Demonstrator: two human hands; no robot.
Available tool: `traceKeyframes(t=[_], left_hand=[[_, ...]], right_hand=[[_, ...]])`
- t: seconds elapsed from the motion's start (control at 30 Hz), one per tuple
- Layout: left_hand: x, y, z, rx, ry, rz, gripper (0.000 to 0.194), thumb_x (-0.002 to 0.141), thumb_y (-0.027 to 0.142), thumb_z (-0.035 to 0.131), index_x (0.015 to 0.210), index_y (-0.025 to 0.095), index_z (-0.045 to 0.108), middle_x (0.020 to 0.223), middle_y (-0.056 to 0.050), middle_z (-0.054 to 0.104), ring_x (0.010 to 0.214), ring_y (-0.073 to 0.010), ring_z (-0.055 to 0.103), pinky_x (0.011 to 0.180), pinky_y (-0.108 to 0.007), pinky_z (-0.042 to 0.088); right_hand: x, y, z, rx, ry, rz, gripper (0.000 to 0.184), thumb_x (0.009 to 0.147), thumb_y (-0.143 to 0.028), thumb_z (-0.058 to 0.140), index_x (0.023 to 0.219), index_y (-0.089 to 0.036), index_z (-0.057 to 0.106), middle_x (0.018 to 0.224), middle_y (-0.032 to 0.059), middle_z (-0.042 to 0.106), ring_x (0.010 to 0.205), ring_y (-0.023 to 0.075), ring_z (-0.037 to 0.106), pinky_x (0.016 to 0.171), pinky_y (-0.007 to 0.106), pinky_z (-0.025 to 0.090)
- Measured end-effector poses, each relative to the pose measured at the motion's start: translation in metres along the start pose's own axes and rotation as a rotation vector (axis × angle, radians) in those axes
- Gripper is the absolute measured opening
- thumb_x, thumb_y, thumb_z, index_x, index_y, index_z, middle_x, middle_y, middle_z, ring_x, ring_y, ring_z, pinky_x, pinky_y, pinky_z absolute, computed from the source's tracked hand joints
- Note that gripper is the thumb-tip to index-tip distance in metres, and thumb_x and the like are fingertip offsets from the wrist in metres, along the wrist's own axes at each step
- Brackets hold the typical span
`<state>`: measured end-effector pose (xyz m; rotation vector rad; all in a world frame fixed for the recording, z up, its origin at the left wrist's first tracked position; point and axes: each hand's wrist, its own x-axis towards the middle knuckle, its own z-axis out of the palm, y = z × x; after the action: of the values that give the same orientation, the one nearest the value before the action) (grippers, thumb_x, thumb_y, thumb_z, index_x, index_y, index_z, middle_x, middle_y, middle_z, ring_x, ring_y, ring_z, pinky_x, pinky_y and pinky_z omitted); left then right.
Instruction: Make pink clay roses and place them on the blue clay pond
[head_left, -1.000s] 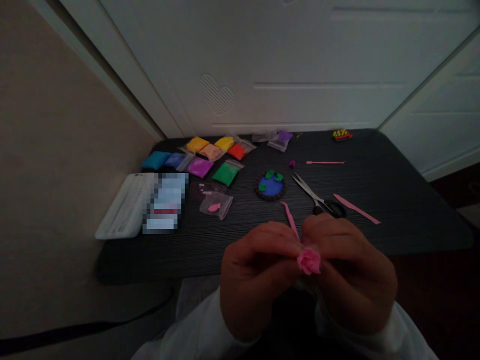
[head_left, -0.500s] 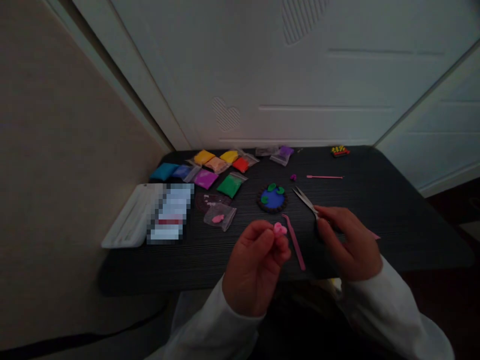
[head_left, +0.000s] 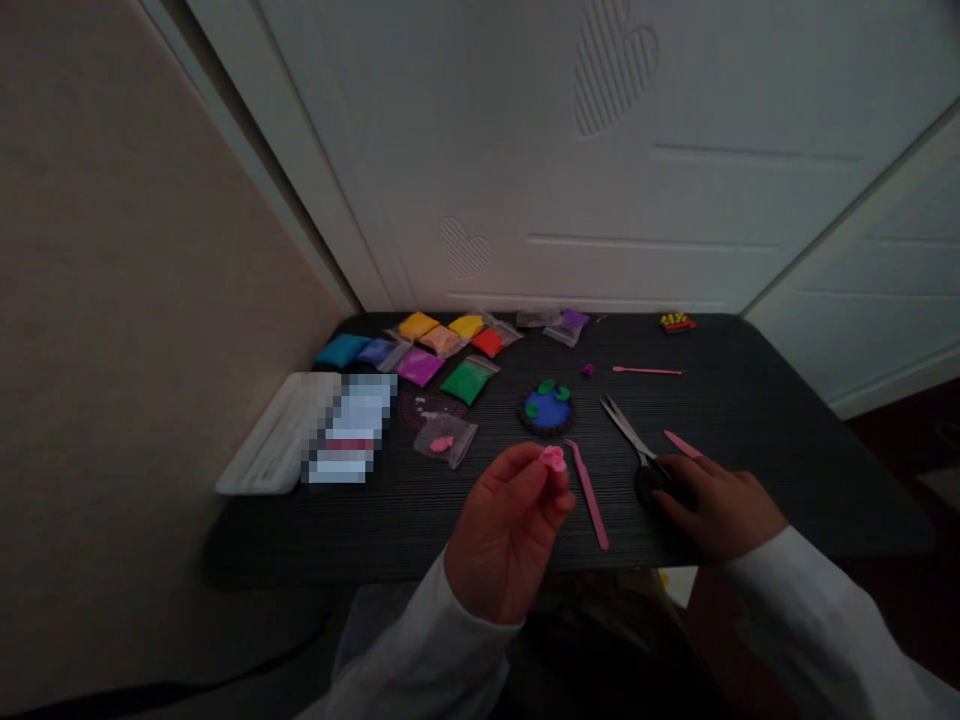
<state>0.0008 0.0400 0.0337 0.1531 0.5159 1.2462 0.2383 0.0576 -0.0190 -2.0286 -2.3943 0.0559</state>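
Note:
My left hand (head_left: 508, 525) is closed in a pinch, holding a small pink clay flower (head_left: 553, 459) between thumb and fingertips above the table's front part. My right hand (head_left: 724, 505) is low at the right, its thumb and fingers around the black handle of the scissors (head_left: 628, 428). The scissors' slim metal blades point away and to the left, slightly parted; part of the handle is hidden by the fingers. Between the hands lie pink bent-tip tweezers (head_left: 589, 495). Beyond them is a round blue clay pond (head_left: 547, 408) with a dark rim and green leaves.
A pink pointed tool (head_left: 681, 443) lies beside my right hand. Farther back are a thin pink stick tool (head_left: 649, 371) and a purple clay piece (head_left: 587, 370). Coloured clay bags (head_left: 469, 380), a bag with pink clay (head_left: 446, 443) and a white tray (head_left: 262, 440) stand left.
My right hand has moved right and back from the scissors' pivot to their handle; the scissors have shifted slightly right and nearer. The flower has turned a little in my left hand.

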Motion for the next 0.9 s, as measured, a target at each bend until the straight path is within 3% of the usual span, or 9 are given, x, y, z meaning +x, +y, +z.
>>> traceKeyframes(t=[0.1, 0.23, 0.4, 0.53, 0.63, 0.9], left_hand=[[0.002, 0.0, -0.001, -0.01, 0.019, 0.003, 0.007, 0.068, 0.01, 0.059, 0.074, 0.014, 0.061, 0.071, -0.001, 0.06, 0.069, -0.0077, 0.056, 0.057, -0.015, 0.046], [0.005, 0.001, -0.003, -0.051, 0.015, 0.0, 0.009, 0.069, 0.007, 0.057, 0.074, 0.013, 0.061, 0.072, -0.001, 0.06, 0.067, -0.007, 0.055, 0.057, -0.015, 0.045], [0.009, 0.004, -0.005, -0.081, 0.065, 0.014, 0.009, 0.071, 0.008, 0.055, 0.077, 0.012, 0.061, 0.072, -0.002, 0.06, 0.066, -0.0068, 0.055, 0.056, -0.014, 0.045], [0.012, 0.004, -0.006, -0.098, 0.109, -0.022, 0.007, 0.072, 0.01, 0.056, 0.076, 0.012, 0.061, 0.071, -0.001, 0.06, 0.065, -0.0068, 0.055, 0.054, -0.014, 0.045], [0.012, 0.002, -0.006, -0.083, 0.128, -0.027, 0.007, 0.071, 0.012, 0.057, 0.076, 0.012, 0.061, 0.072, -0.001, 0.06, 0.067, -0.008, 0.056, 0.054, -0.015, 0.046], [0.01, -0.001, -0.004, -0.046, 0.08, 0.026, 0.009, 0.069, 0.007, 0.056, 0.076, 0.009, 0.062, 0.072, -0.003, 0.062, 0.068, -0.0081, 0.057, 0.057, -0.013, 0.047]], right_hand=[[-0.002, 0.0, -0.008, 0.048, -0.106, 0.011, 0.034, 0.071, -0.036, 0.048, 0.102, -0.022, 0.052, 0.095, 0.0084, 0.061, 0.074, 0.0209, 0.061, 0.064, 0.034, 0.045], [-0.007, 0.006, -0.013, 0.166, -0.133, 0.013, 0.035, 0.07, -0.031, 0.048, 0.102, -0.019, 0.049, 0.097, 0.0098, 0.059, 0.076, 0.0205, 0.061, 0.064, 0.032, 0.047], [-0.019, 0.017, -0.021, 0.365, -0.15, 0.0, 0.044, 0.072, -0.035, 0.052, 0.112, -0.02, 0.043, 0.083, 0.0051, 0.063, 0.069, 0.0172, 0.062, 0.061, 0.029, 0.05], [-0.034, -0.002, -0.038, 0.351, 0.03, -0.182, 0.042, 0.069, -0.044, 0.057, 0.103, -0.021, 0.049, 0.089, 0.0056, 0.062, 0.078, 0.0187, 0.06, 0.068, 0.032, 0.047], [-0.039, -0.024, -0.05, 0.319, 0.025, -0.296, 0.035, 0.07, -0.042, 0.056, 0.101, -0.025, 0.05, 0.083, 0.0019, 0.061, 0.072, 0.0171, 0.057, 0.065, 0.033, 0.044], [-0.031, -0.043, -0.051, 0.357, 0.015, -0.307, 0.032, 0.071, -0.037, 0.055, 0.101, -0.026, 0.05, 0.082, 0.0, 0.062, 0.068, 0.016, 0.054, 0.063, 0.031, 0.038]])
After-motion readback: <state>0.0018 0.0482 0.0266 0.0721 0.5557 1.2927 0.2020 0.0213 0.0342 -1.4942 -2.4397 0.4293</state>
